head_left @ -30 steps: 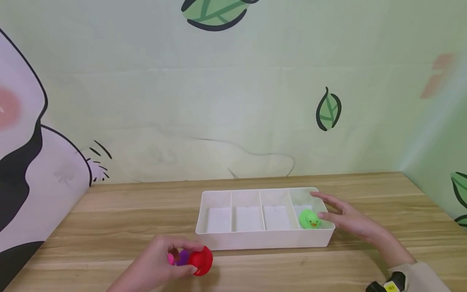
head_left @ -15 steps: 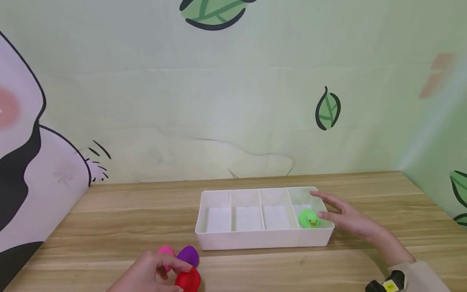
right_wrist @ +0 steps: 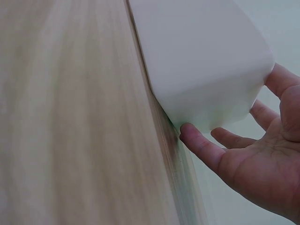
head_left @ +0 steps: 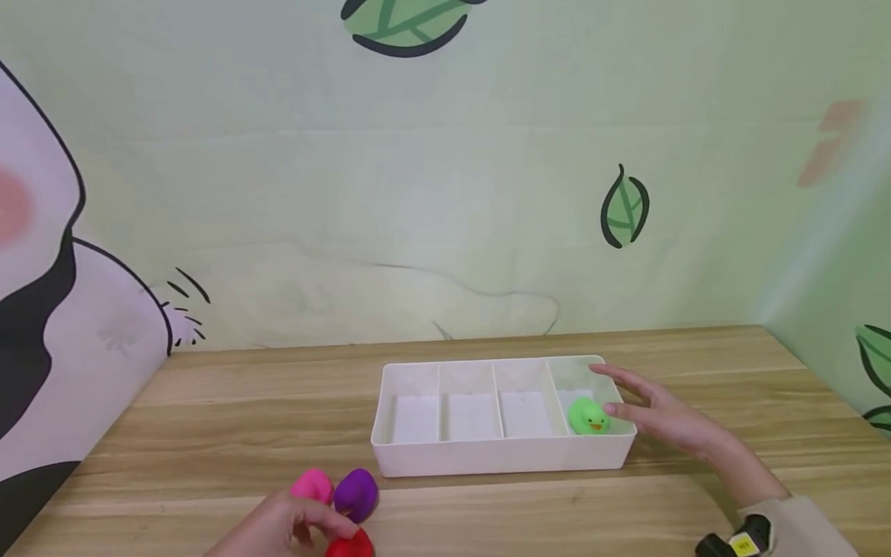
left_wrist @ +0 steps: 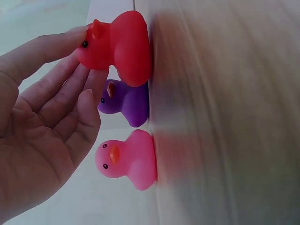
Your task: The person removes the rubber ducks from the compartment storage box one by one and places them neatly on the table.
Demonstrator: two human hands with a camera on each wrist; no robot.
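A red rubber duck stands on the table, its head pinched by the thumb and fingers of my left hand. Beyond it sit a purple rubber duck and a pink rubber duck, both close to that hand. To the right is a long white divided box. My right hand holds its right end, thumb and a finger over the rim, other fingers along the outer wall. A green rubber duck sits in the rightmost compartment, near the right thumb.
The wooden table runs back to a pale green wall covering printed with leaves. A black device with a yellow label is on the right wrist, beside a light sleeve.
My left hand has moved down and left, setting the ducks on the table. The pink and purple ones have left its hold; the red one remains pinched. The right hand stays at the box.
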